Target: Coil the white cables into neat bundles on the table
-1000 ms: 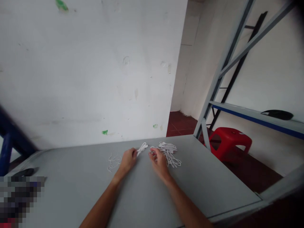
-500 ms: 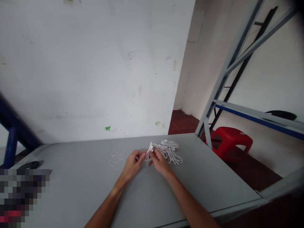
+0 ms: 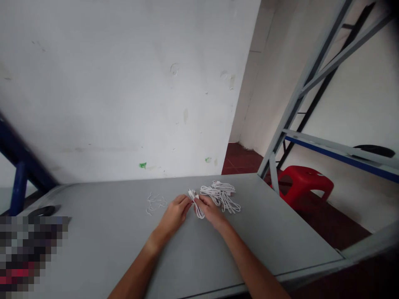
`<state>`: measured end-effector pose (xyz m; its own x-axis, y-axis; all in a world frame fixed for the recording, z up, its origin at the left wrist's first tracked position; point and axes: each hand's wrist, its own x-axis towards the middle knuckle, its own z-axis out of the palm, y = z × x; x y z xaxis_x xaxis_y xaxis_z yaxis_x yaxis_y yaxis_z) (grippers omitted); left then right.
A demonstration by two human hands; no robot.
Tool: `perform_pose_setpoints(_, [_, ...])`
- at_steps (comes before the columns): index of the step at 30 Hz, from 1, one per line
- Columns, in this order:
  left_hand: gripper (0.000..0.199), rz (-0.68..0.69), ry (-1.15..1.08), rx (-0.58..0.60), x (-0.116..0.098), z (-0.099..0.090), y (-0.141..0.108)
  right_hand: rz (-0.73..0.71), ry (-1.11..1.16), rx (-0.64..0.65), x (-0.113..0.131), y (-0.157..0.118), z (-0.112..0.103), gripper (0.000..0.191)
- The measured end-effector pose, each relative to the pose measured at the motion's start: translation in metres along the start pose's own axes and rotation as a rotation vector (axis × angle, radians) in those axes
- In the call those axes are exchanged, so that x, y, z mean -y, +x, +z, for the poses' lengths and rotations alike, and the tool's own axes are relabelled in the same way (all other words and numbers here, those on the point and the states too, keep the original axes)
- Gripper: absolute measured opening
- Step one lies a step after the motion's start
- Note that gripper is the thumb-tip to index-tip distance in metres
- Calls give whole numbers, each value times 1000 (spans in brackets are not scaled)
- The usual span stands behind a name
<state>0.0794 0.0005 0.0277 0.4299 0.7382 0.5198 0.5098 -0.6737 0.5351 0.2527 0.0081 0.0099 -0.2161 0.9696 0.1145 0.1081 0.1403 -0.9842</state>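
While the left hand (image 3: 178, 211) pinched the white cable (image 3: 199, 211), the right hand (image 3: 212, 211) gripped it too, beside other cables (image 3: 225, 198)!

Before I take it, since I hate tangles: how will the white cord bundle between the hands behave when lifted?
The white cord bundle will probably flex and sag, since its thin cord bends into loops. It looks fairly light, being mostly slim strands. Its loops stick out beside the right hand, so they could snag.
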Motion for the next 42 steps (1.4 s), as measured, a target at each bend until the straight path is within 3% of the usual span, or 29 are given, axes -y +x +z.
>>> perform_pose_setpoints(3, [24,13,-14,-14,-1,1,-1,5,-62,9,-4,1,-1,36])
perform_pose_setpoints(7, [23,-255,-158,-41,-2,10,0,-164,-163,-185,-11,2,3,27])
perform_pose_setpoints(9, [26,-378,-257,-58,-1,14,1,-179,-116,-225,-13,3,5,25])
perform_pose_setpoints(12, [32,-463,-433,-77,1,17,2,-179,-30,-220,-13,4,6,26])
perform_pose_setpoints(17, [47,-522,-697,75,0,15,3,-248,-27,-189,-8,3,5,27])
perform_pose_setpoints(21, [48,-562,-831,119,-5,13,4,-272,7,-150,-4,2,5,27])
perform_pose_setpoints(26, [42,-532,-724,80,-5,11,4,-202,131,-126,-9,5,5,32])
perform_pose_setpoints(31, [26,-274,-284,-78,-6,12,1,-14,316,-90,-9,5,6,35])
perform_pose_setpoints(34, [23,-177,-152,-82,-8,13,-1,56,412,-73,-6,2,8,37])
perform_pose_setpoints(38, [23,-193,-140,-77,-9,12,-1,94,493,-46,-5,1,9,38])
perform_pose_setpoints(42, [22,-265,-217,-65,-10,8,1,40,412,-30,-10,3,8,37])
